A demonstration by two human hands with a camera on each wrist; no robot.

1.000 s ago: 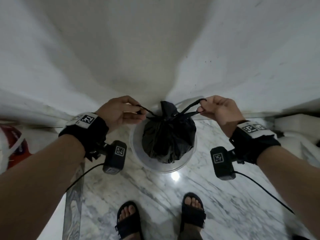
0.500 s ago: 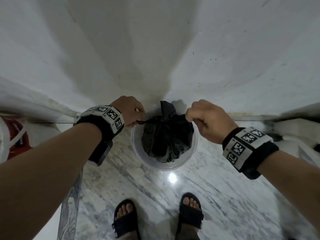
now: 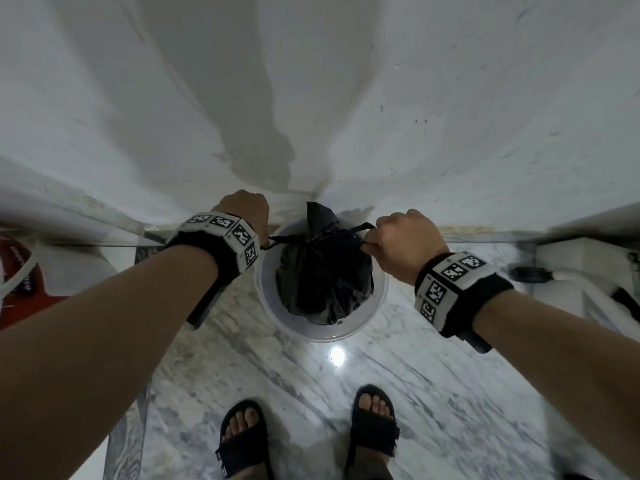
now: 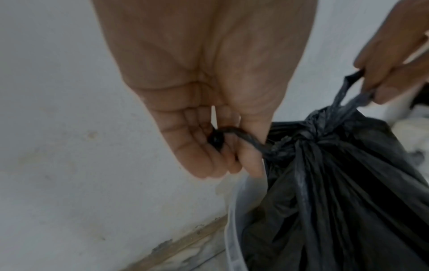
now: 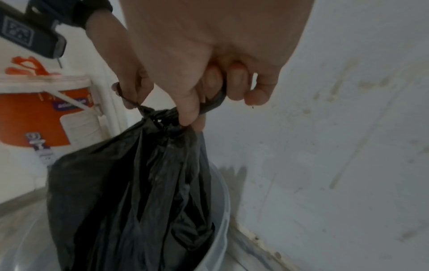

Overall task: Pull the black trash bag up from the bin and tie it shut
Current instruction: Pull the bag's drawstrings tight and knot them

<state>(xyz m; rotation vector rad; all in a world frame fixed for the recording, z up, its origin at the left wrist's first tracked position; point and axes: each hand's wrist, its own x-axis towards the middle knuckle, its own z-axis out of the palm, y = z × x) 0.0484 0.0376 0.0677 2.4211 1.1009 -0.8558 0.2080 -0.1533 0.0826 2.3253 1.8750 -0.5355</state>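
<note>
A black trash bag sits in a translucent white bin in the corner of two white walls. Its neck is gathered into a knot. My left hand pinches the twisted left strand of the bag, pulled taut to the left. My right hand grips the right strand, fingers curled round it, just right of the knot.
An orange and white bucket stands at the left. White objects lie at the right against the wall. The marble floor runs toward me; my sandalled feet stand close behind the bin.
Both hands turned palm-down and came in close to the bag's neck, drawing the long strand loops down into a tight knot. The wrists now pull outward and level.
</note>
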